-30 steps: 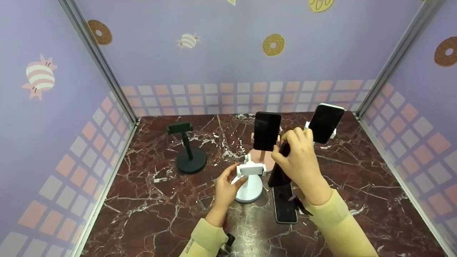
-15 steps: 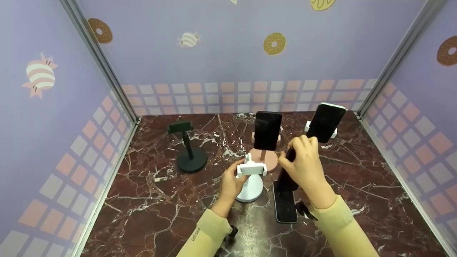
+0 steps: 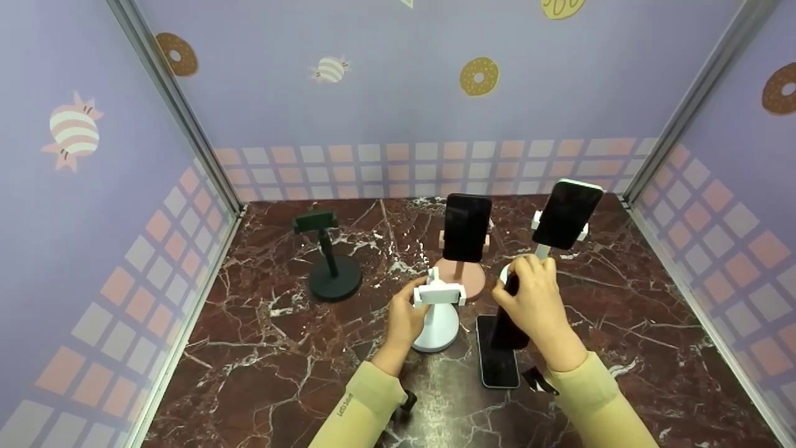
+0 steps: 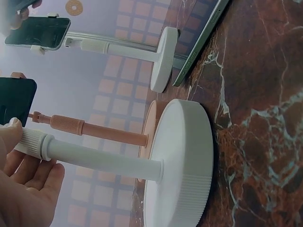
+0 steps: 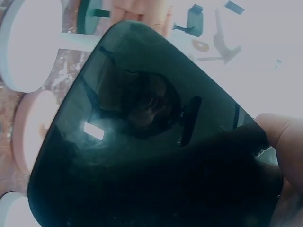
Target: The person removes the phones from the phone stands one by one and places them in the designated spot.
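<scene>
My left hand (image 3: 405, 320) holds the neck of a white phone stand (image 3: 436, 330) that stands upright on the table with its clamp unfilled. In the left wrist view, thumb and fingers wrap the ribbed collar (image 4: 32, 143) at the top of its post. My right hand (image 3: 533, 295) pinches a black smartphone (image 3: 510, 330) near its upper end. This phone hangs tilted, its lower end overlapping another smartphone (image 3: 499, 370) that lies flat on the table. In the right wrist view, the held phone's glossy dark face (image 5: 142, 179) fills the middle, with the thumb at its edge.
Behind are a pink stand (image 3: 463, 277) bearing a phone (image 3: 467, 227), and at the right another white stand (image 3: 543, 251) bearing a phone (image 3: 567, 214). A black stand (image 3: 334, 278) with an unfilled clamp is at left. Patterned walls (image 3: 398, 106) enclose the marble table (image 3: 261, 373).
My right hand has moved down and slightly right with the black smartphone, farther from the white stand's clamp. My left hand has shifted slightly right and up at the stand.
</scene>
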The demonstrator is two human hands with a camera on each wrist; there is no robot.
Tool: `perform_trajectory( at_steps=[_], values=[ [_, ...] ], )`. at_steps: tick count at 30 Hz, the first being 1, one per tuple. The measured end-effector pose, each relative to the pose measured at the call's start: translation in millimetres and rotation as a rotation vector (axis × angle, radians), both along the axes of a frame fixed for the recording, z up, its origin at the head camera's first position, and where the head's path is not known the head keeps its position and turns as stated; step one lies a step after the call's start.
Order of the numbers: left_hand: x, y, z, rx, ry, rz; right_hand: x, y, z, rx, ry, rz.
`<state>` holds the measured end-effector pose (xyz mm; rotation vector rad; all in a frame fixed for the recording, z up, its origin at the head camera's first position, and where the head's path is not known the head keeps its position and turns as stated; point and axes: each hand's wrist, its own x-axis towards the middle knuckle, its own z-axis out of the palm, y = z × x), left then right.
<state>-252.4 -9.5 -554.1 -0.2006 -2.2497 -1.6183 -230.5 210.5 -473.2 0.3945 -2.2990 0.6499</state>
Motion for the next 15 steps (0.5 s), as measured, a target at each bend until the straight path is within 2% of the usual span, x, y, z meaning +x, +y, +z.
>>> perform_trajectory(
  at_steps=[4, 8, 15],
  values=[
    [-0.1, 1.0, -0.9, -0.007, -0.001, 0.015, 0.3, 4, -8.9, 0.012, -0.052, -0.022],
    [-0.3, 0.9, -1.7, -0.017, 0.026, 0.027, 0.3, 8, -17.0, 0.010, -0.128, -0.050],
    [-1.7, -4.9, -3.6, 0.040, 0.024, 0.029, -1.3, 20, -32.7, 0.005, -0.219, -0.095]
  ],
)
